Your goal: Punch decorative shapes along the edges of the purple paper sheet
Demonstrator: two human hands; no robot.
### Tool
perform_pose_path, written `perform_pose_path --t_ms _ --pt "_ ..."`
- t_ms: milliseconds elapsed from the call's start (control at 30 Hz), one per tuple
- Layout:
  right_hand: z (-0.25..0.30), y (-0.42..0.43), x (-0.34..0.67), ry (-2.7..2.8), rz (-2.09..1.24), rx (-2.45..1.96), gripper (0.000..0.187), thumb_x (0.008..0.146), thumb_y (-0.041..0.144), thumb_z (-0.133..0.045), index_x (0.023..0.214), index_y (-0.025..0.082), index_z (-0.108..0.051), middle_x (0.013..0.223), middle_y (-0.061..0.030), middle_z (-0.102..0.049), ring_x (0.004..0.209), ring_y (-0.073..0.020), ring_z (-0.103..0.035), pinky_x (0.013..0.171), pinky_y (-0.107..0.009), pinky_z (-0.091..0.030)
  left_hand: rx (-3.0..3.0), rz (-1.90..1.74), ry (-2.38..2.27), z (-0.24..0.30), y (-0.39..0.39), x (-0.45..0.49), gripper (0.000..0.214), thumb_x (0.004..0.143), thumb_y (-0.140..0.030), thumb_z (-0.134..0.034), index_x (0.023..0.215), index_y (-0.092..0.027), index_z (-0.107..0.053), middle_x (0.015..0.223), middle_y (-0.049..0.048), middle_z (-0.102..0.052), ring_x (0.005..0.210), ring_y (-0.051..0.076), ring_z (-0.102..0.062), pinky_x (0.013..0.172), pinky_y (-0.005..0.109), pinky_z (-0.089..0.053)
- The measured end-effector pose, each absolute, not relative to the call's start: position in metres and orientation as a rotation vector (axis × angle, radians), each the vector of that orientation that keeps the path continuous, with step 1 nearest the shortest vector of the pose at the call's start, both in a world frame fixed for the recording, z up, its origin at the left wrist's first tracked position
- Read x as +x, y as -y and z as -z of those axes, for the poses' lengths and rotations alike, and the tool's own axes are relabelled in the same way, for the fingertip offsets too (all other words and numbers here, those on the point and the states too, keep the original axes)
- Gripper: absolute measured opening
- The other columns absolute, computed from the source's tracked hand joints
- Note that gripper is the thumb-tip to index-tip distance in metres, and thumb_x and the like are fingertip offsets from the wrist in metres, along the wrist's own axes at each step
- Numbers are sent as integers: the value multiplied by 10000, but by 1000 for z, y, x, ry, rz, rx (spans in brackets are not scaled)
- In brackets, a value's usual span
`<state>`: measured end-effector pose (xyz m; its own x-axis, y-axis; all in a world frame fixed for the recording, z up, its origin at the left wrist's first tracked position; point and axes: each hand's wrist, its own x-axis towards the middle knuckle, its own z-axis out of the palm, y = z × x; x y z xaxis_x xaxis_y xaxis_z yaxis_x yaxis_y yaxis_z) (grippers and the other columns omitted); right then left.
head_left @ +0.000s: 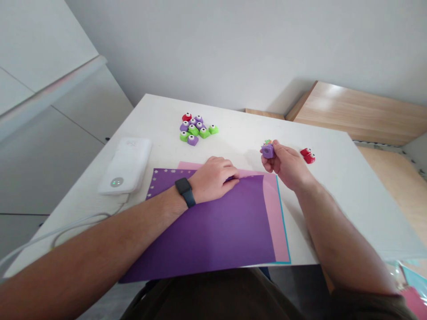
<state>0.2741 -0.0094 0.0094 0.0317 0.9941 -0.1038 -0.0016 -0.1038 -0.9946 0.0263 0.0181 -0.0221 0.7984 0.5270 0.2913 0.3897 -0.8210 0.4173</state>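
Note:
A sheet of purple paper lies at the table's front, with small shaped holes punched along its left and top edges. My left hand, with a watch on the wrist, rests on the sheet, its bent fingers closed on the top edge. To the right, above the table, my right hand grips a small purple craft punch between thumb and fingers; bits of green and orange show on its top. Two red craft punches sit just beyond that hand. Beneath the purple sheet, pink paper sticks out, with a blue edge below it.
Several red, purple and green craft punches stand clustered at the back of the white table. At left lies a white power bank with a cable. A wooden furniture panel is behind at right.

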Motion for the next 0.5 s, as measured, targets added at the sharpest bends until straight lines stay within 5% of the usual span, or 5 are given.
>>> perform_pose_path --t_ms 100,300,500 --pt "-8 9 275 1222 -1133 -1366 547 924 727 -499 826 202 -617 715 -35 -622 547 -131 -501 505 -285 -370 2651 -576 -700 22 -18 27 167 980 -305 -589 957 -208 -724 908 44 -691 937 214 -630 890 379 -438" --pt "5 6 283 1714 -328 -1610 322 985 514 -555 1010 215 -673 869 -56 -685 756 -185 -598 717 -332 -461 2655 -583 -685 23 -19 27 163 977 -304 -595 957 -207 -724 914 43 -697 940 216 -633 895 380 -441" --pt "17 0 288 1946 -132 -1678 287 959 445 -605 979 203 -759 949 -100 -685 828 -220 -601 794 -368 -475 2660 -586 -694 25 -19 27 160 974 -307 -599 960 -211 -726 927 41 -698 946 215 -633 903 382 -445"
